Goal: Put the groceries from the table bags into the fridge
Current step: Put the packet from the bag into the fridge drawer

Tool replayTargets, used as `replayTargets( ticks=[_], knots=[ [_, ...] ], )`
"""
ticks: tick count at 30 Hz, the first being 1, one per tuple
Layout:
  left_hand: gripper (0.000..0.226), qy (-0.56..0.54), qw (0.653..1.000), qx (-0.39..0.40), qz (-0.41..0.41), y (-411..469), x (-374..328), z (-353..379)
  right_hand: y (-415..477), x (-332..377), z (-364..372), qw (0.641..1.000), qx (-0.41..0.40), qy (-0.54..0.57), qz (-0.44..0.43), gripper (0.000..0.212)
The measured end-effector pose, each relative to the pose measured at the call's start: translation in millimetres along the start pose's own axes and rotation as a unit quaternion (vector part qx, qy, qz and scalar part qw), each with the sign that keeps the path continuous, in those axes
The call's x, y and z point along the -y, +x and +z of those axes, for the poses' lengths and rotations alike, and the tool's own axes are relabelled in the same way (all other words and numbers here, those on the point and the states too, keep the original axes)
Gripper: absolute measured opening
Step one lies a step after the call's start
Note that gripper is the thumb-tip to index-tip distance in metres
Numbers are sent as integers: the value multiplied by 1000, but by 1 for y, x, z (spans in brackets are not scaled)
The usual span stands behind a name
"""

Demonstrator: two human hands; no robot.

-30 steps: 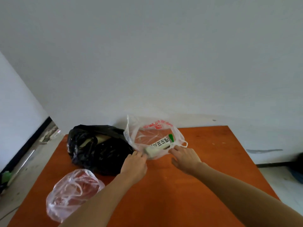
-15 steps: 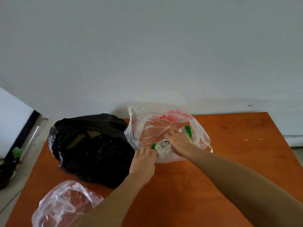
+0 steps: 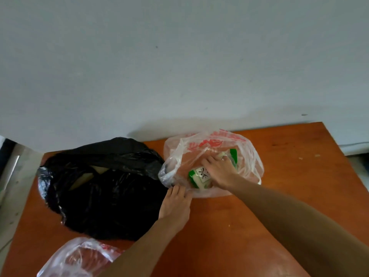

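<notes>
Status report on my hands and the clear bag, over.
Right hand inside clear bag, gripping green-white package. Left hand presses bag edge. Black bag alongside, not blocking.

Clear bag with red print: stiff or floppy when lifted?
Probably floppy: the clear bag looks thin and crumpled. Likely slides on the table, since the left hand presses its edge while the right hand grips a packet inside.

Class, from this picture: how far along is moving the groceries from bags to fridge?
Done: nothing visible; no fridge in view. In hand: the right hand grips a green-and-white package inside the red-printed clear bag, while the left hand presses its near edge. Left: that package, the black bag and the second clear bag.
</notes>
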State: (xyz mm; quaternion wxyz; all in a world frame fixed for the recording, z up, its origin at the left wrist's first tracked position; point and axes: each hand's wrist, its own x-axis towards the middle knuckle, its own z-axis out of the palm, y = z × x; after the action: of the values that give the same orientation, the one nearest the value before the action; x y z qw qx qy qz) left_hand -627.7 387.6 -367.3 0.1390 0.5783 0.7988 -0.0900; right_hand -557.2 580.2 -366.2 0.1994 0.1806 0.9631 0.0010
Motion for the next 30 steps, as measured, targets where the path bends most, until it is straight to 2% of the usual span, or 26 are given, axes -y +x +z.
replayTargets(
  ticks=[6, 9, 12, 15, 17, 20, 23, 25, 26, 30],
  knots=[
    [48, 26, 998, -19, 57, 0, 4, -23, -45, 0, -47, 985, -100, 138, 38, 71],
    [48, 24, 996, -14, 84, -5, 2, -35, -72, -1, -68, 957, -165, 222, 92, 67],
    [51, 31, 995, -14, 95, -12, 0, -47, -103, -7, -86, 907, -244, 305, 159, 67],
    [45, 47, 992, -34, 110, -17, -7, -66, -137, -13, -105, 850, -289, 387, 212, 64],
    [45, 76, 989, -50, 115, -21, -18, -84, -164, -17, -115, 786, -334, 457, 249, 64],
    [47, 106, 984, -81, 115, -25, -42, -108, -209, -25, -126, 677, -413, 538, 286, 52],
    [46, 104, 976, -124, 144, -38, -78, -137, -266, -39, -129, 607, -450, 571, 321, 46],
    [40, 107, 960, -161, 204, -49, -111, -152, -312, -50, -119, 592, -454, 568, 347, 48],
    [35, 111, 956, -156, 223, -54, -131, -157, -338, -55, -111, 594, -453, 556, 364, 50],
    [31, 151, 944, -170, 239, -84, -235, -169, -458, -67, -60, 589, -441, 493, 464, 52]
  ],
)
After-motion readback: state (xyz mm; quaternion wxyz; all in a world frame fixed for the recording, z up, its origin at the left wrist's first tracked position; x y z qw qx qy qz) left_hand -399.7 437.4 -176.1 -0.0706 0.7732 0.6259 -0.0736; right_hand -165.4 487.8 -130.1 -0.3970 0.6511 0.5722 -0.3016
